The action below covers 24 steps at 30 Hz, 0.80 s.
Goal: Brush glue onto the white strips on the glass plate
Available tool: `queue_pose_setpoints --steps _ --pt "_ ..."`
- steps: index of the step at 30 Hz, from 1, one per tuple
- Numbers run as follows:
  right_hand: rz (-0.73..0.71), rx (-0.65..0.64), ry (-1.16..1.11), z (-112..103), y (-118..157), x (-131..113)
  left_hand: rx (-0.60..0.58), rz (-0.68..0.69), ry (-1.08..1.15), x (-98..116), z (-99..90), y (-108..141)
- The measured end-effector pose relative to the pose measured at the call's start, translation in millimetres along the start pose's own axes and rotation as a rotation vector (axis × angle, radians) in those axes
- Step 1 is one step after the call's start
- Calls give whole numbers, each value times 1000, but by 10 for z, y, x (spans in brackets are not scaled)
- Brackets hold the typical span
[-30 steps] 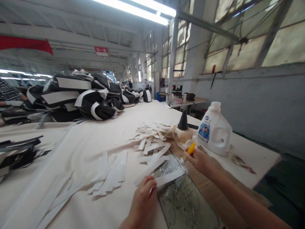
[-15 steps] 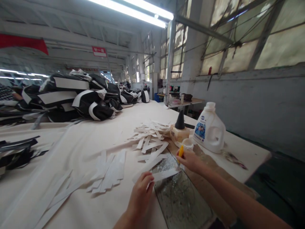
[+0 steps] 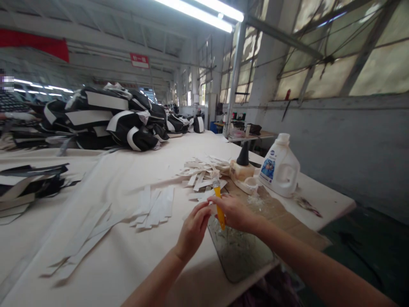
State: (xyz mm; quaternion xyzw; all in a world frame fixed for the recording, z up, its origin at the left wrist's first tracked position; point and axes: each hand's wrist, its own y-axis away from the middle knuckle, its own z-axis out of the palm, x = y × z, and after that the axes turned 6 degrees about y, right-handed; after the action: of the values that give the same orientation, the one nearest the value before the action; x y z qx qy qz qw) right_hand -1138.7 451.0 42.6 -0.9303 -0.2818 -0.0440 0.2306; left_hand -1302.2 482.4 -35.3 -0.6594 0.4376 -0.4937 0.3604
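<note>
A heap of black and white pieces (image 3: 108, 121) is lying toward the far left, with a person (image 3: 12, 103) partly showing beyond it at the picture's edge. A red banner (image 3: 40, 44) and a red-and-white sign (image 3: 139, 60) are hanging overhead, while tube lights (image 3: 200, 16) are glowing. Large windows (image 3: 373, 64) are lining the right wall (image 3: 338, 132), and a side table (image 3: 266, 135) is standing beside a metal post (image 3: 235, 76).

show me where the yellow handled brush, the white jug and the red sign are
Yellow-handled brush (image 3: 219, 209): head view, on its handle.
White jug (image 3: 276, 179): head view, on its body, below the label.
Red sign (image 3: 139, 58): head view, on its red upper part.
</note>
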Motion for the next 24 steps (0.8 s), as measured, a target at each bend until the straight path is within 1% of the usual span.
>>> queue_pose_setpoints --steps 3,5,6,9,11,14,17,20,24 --pt "9 8 98 -50 -29 -88 76 -32 13 10 19 -3" --pt "65 24 53 -97 -77 -93 143 -74 7 16 36 1" --pt "144 59 -44 -117 -112 -74 169 -92 -4 21 46 5" --pt "505 220 -468 -133 -245 51 179 -116 -64 42 81 35" --pt "698 291 -655 -94 -323 146 139 -115 -123 64 112 75" --pt "889 321 -788 19 -360 221 50 -99 -234 108 159 147" --pt "1067 335 -950 123 -299 217 -59 -57 -358 151 177 191" --pt "1176 337 -1088 164 -206 192 -144 -22 -476 174 157 188" --pt "1248 354 -1215 134 -120 153 -243 1 -560 152 117 160"
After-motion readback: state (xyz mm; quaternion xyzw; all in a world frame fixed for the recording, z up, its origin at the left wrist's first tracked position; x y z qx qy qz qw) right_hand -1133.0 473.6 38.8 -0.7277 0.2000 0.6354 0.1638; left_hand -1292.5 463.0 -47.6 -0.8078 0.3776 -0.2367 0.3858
